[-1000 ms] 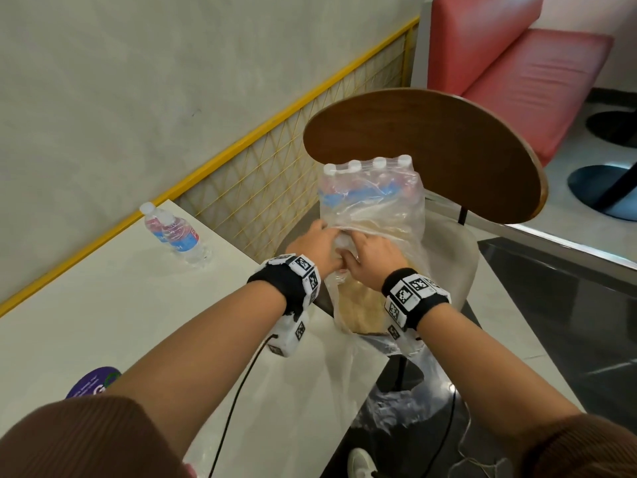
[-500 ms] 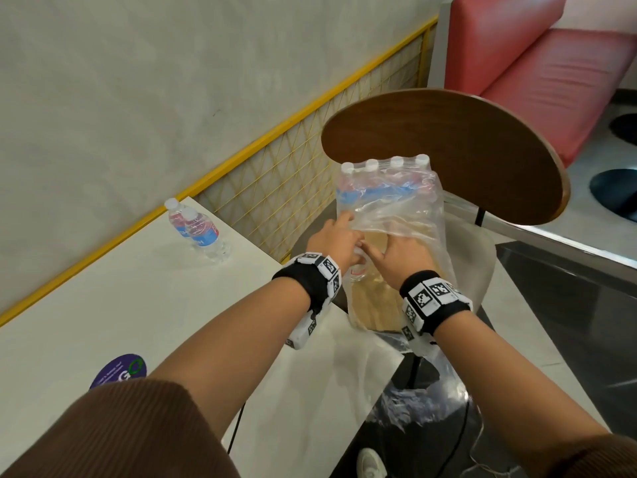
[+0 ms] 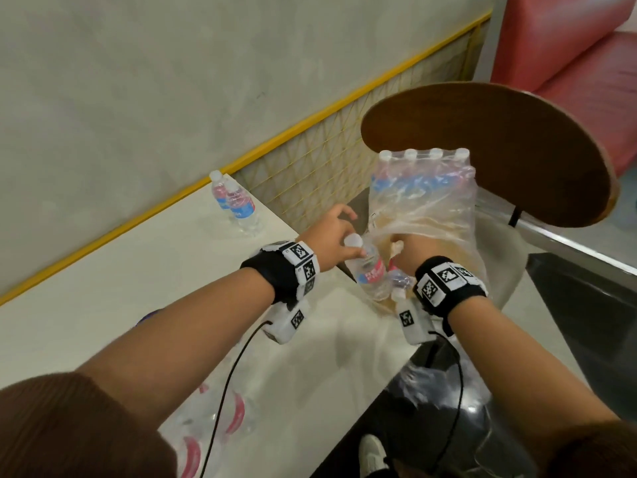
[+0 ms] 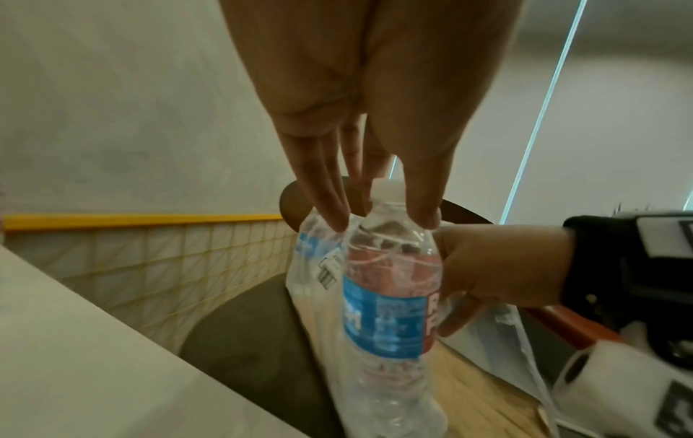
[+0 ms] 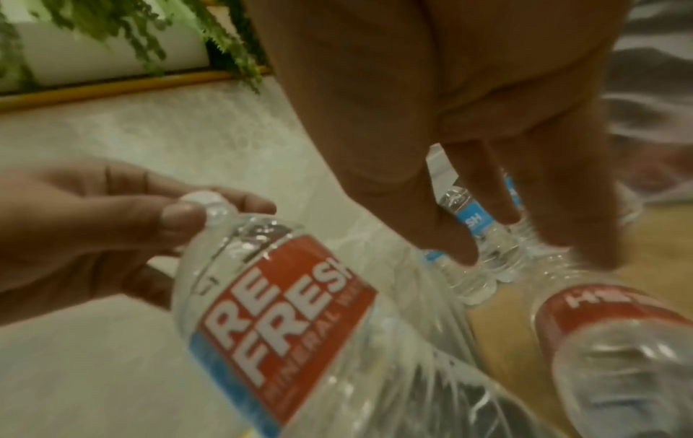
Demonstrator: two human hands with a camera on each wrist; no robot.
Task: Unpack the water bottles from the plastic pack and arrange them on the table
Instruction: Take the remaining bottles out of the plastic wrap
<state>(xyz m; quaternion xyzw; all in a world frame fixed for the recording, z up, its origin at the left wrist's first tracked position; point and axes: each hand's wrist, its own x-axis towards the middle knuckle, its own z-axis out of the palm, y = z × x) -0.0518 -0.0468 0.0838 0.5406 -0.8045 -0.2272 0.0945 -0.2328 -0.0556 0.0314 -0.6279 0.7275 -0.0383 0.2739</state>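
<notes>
My left hand (image 3: 336, 234) pinches a clear water bottle (image 3: 370, 270) with a red and blue label just below its white cap, held tilted over the table's corner. The left wrist view shows the fingertips (image 4: 337, 219) on the bottle's (image 4: 390, 296) shoulder. My right hand (image 3: 408, 251) grips the torn end of the plastic pack (image 3: 431, 215), which lies on the chair seat. A row of several bottles (image 3: 422, 174) fills the pack's far end. Another loose bottle (image 5: 619, 340) lies in the pack under my right hand. Two bottles (image 3: 238, 205) stand at the white table's (image 3: 138, 270) far edge.
A wooden chair back (image 3: 499, 150) rises right behind the pack. A yellow mesh railing (image 3: 320, 174) runs along the wall beside the table. Crumpled clear plastic (image 3: 213, 426) lies on the table's near end. A red bench (image 3: 568, 46) stands at the far right.
Both hands were at the pack's opening. My left hand has since drawn one bottle out by its neck toward the table, while the right hand stays on the plastic.
</notes>
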